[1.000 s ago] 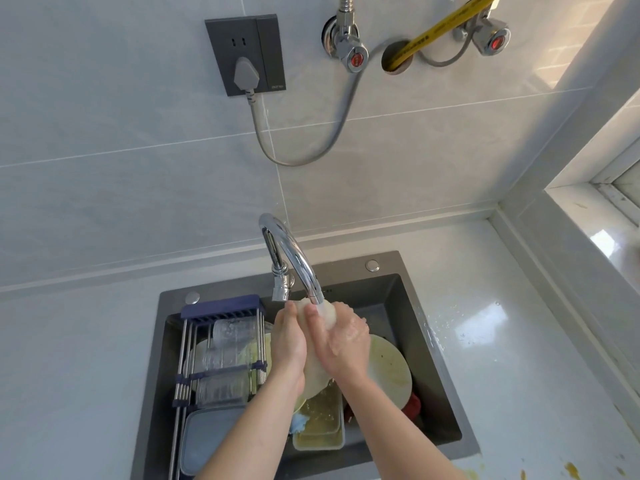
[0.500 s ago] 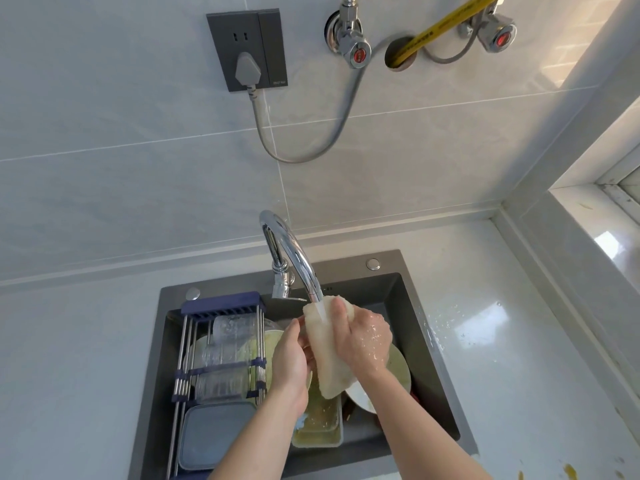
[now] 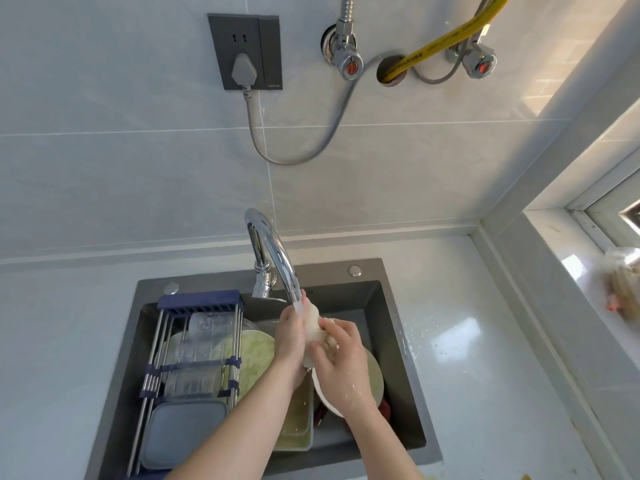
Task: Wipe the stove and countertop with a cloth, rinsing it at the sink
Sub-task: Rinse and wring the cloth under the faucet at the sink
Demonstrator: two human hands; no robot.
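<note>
Both hands over the sink, under the tap. Left hand curled round the cloth from the left, thumb side up, palm facing right. Right hand gripping the same cloth from the right, fingers bent over its lower half, wet on the back. Cloth bunched into a pale wad between the two palms, its top just under the spout, water running onto it. Forearms coming in from the bottom edge, left one crossing over the front rim, right one angled in from the right.

Crowded below: a plate with green smears just left of the left wrist, another plate under the right hand, a pale tub beneath both wrists. Rack with metal rails spanning the left half of the basin, clear glasses lying inside it, a grey lid nearer the front. Little free room left of the hands; some dark bare wall of the basin to the right and behind.

Counter white and glossy right of the sink, spotted with droplets near the rim, yellowish stains at the bottom right corner. Window ledge further right holding a bag. On the tiled wall above: a socket with a plug in it, two valves and a yellow hose, well apart from the hands.
</note>
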